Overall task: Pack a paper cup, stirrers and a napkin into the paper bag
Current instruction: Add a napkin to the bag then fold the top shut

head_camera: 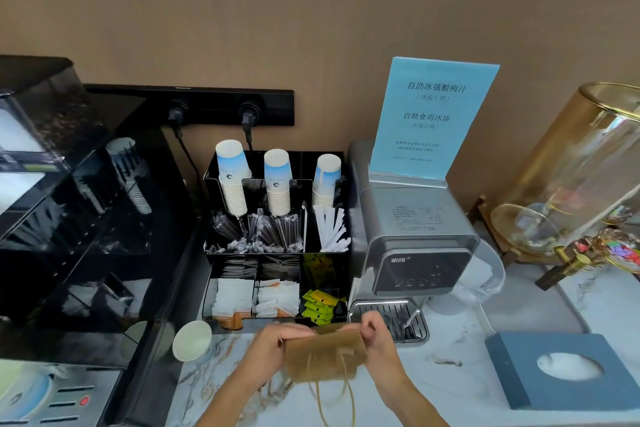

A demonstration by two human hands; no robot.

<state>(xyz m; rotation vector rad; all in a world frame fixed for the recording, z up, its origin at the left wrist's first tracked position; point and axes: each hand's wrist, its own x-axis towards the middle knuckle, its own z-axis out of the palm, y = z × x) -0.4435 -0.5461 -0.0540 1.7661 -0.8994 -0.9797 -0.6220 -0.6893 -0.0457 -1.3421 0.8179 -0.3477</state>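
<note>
A brown paper bag [323, 354] with string handles is held folded flat above the marble counter. My left hand [277, 343] grips its left top edge and my right hand [375, 334] pinches its right top edge. A single paper cup [193, 340] stands upright on the counter to the left of the bag. Stacks of upturned paper cups [277, 180] stand in the black organiser, with wrapped dark stirrers [273, 230] and white wrapped sticks [332, 229] in front of them. A blue tissue box [564, 369] with a white napkin showing in its opening sits at the right.
The black organiser [277, 253] also holds sugar packets and yellow sachets. A coffee machine [69, 218] fills the left side. A grey water dispenser [415, 246] with a blue sign stands right of the organiser. A glass drink dispenser [581, 177] is at far right.
</note>
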